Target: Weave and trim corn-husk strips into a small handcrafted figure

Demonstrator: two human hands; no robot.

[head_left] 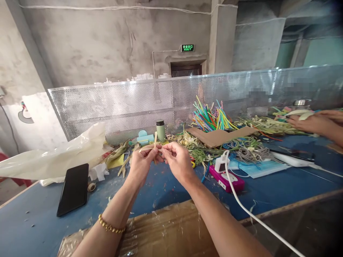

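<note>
Both hands meet over the blue tabletop at mid-view. My left hand [144,159] pinches a thin pale-yellow strip [155,140] that sticks up between thumb and finger; it looks like dried plant leaf or husk. My right hand [175,155] is closed in a pinch beside it, its fingertips touching the same small piece. The lower part of the piece is hidden behind the fingers. Just beyond the hands stand a green bottle with a black lid [160,131] and a light-blue roll [145,138].
A black phone [73,190] and a plastic sheet [61,153] lie left. Colourful pipe cleaners [209,116], cardboard [219,136], a magenta power strip [227,180] and a white cable [241,205] are right. A perforated metal screen [134,107] runs behind. Another person's hands [313,123] work far right.
</note>
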